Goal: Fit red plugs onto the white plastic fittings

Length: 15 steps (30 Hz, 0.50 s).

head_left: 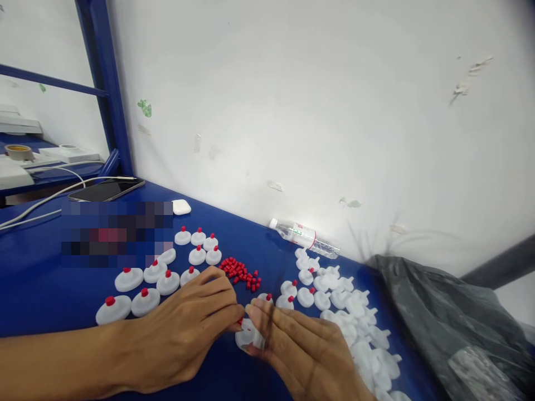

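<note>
My right hand [309, 345] grips a round white plastic piece [246, 336], its thumb below and fingers above. At that piece's left side, my left hand [184, 323] pinches a small red cap [241, 321], mostly hidden by the fingertips. Just beyond my hands lies a pile of loose red caps [238, 272]. White discs with red-capped nozzles [168, 283] stand in rough rows to the left. More capped discs [306, 298] sit right of the loose caps. Behind my right hand spreads a heap of uncapped white discs [351, 306] with bare nozzles.
Everything lies on a blue table [234, 223] against a white wall. A clear plastic bottle [307, 236] rests on its side at the wall. A dark plastic bag [451, 317] is at right. A phone [106, 189], white cable [45, 197] and small white case [181, 207] lie at left.
</note>
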Each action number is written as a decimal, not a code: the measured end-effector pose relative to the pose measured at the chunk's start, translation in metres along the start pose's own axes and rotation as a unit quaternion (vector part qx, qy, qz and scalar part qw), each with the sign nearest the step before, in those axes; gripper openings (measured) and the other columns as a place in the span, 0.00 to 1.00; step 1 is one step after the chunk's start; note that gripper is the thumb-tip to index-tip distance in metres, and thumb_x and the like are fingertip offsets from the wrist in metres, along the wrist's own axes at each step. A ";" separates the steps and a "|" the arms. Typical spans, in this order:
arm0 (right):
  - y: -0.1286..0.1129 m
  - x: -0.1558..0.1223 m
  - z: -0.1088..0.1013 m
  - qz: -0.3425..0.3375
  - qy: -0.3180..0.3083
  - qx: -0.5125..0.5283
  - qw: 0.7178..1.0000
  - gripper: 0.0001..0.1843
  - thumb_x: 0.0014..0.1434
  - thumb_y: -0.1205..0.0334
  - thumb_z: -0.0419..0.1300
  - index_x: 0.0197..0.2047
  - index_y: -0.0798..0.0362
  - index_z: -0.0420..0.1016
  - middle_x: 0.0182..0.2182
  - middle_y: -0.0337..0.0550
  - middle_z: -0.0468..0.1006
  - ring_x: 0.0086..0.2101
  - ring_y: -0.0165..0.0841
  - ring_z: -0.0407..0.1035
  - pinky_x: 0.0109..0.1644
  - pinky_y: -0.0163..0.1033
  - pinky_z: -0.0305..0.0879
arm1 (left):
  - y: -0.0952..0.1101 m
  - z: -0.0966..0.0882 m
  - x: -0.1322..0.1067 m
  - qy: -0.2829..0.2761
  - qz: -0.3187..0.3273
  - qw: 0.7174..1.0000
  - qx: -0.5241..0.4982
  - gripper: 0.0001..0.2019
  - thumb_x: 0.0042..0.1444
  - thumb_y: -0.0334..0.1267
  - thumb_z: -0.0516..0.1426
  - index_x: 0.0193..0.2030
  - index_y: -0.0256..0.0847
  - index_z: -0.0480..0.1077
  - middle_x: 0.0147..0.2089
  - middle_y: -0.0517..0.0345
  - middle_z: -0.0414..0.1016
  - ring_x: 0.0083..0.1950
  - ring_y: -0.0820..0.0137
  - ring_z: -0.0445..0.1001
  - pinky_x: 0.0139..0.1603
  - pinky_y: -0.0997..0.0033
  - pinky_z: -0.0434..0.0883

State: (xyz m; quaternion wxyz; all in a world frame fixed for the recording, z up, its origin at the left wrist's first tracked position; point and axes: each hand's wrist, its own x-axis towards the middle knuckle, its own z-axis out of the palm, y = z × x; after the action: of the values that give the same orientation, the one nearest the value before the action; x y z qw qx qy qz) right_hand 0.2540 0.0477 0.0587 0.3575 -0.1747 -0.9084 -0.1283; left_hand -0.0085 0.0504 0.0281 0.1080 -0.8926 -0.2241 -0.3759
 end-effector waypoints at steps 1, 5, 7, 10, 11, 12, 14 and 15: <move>-0.001 0.000 0.001 0.002 0.007 0.005 1.000 0.14 0.79 0.65 0.60 0.62 0.58 0.82 0.56 0.43 0.90 0.51 0.30 0.87 0.63 0.27 0.75 | 0.000 0.000 -0.001 0.002 -0.008 1.000 -0.016 0.18 0.61 0.17 0.53 0.49 0.42 0.72 0.39 0.56 0.79 0.38 0.61 0.75 0.54 0.54 0.76; -0.004 0.000 0.005 0.011 0.045 0.018 0.999 0.14 0.77 0.68 0.62 0.62 0.58 0.82 0.54 0.45 0.91 0.50 0.31 0.88 0.62 0.27 0.76 | 0.003 -0.001 0.001 0.003 -0.025 0.998 -0.052 0.18 0.61 0.17 0.53 0.49 0.43 0.72 0.37 0.58 0.77 0.36 0.63 0.73 0.49 0.55 0.76; -0.005 0.001 0.006 0.016 0.055 0.025 0.998 0.16 0.76 0.69 0.63 0.64 0.57 0.81 0.54 0.45 0.90 0.50 0.32 0.88 0.62 0.28 0.77 | 0.006 -0.004 0.004 0.020 -0.020 0.998 -0.047 0.18 0.62 0.17 0.52 0.47 0.44 0.71 0.36 0.59 0.76 0.36 0.62 0.73 0.47 0.56 0.76; -0.008 0.002 0.005 0.020 0.061 0.023 0.998 0.16 0.76 0.70 0.62 0.64 0.57 0.82 0.56 0.44 0.89 0.52 0.31 0.87 0.63 0.27 0.76 | 0.009 -0.007 0.007 0.044 -0.025 0.998 -0.033 0.18 0.62 0.17 0.52 0.46 0.47 0.70 0.34 0.61 0.76 0.35 0.61 0.75 0.45 0.56 0.77; -0.009 0.003 0.004 0.015 0.060 0.017 0.998 0.15 0.76 0.71 0.62 0.62 0.58 0.82 0.56 0.44 0.89 0.53 0.31 0.87 0.63 0.27 0.75 | 0.010 -0.008 0.008 0.043 -0.027 0.998 -0.030 0.18 0.62 0.18 0.52 0.47 0.47 0.71 0.34 0.61 0.77 0.34 0.61 0.75 0.44 0.55 0.77; -0.009 0.004 0.003 0.007 0.053 0.007 0.999 0.15 0.76 0.72 0.61 0.61 0.60 0.83 0.56 0.45 0.89 0.53 0.31 0.87 0.63 0.27 0.75 | 0.010 -0.008 0.008 0.042 -0.029 0.998 -0.029 0.18 0.62 0.18 0.52 0.47 0.47 0.71 0.35 0.61 0.78 0.34 0.61 0.75 0.44 0.55 0.77; -0.010 0.005 0.002 -0.010 0.031 -0.011 0.999 0.14 0.78 0.72 0.59 0.59 0.61 0.84 0.55 0.46 0.89 0.53 0.31 0.87 0.63 0.27 0.75 | 0.010 -0.007 0.007 0.040 -0.028 0.998 -0.034 0.18 0.62 0.19 0.52 0.47 0.47 0.72 0.34 0.60 0.79 0.33 0.61 0.75 0.42 0.54 0.78; -0.011 0.005 0.002 -0.013 0.025 -0.018 0.999 0.15 0.79 0.71 0.58 0.59 0.61 0.84 0.55 0.46 0.88 0.53 0.31 0.87 0.63 0.27 0.75 | 0.010 -0.006 0.006 0.040 -0.032 0.998 -0.038 0.18 0.62 0.19 0.52 0.47 0.47 0.72 0.34 0.61 0.78 0.32 0.61 0.75 0.41 0.55 0.78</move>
State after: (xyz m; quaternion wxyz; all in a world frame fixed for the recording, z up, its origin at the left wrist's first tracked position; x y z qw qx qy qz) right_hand 0.2449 0.0398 0.0602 0.3752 -0.1665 -0.8989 -0.1534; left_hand -0.0040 0.0415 0.0362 0.0704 -0.8726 -0.2337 -0.4231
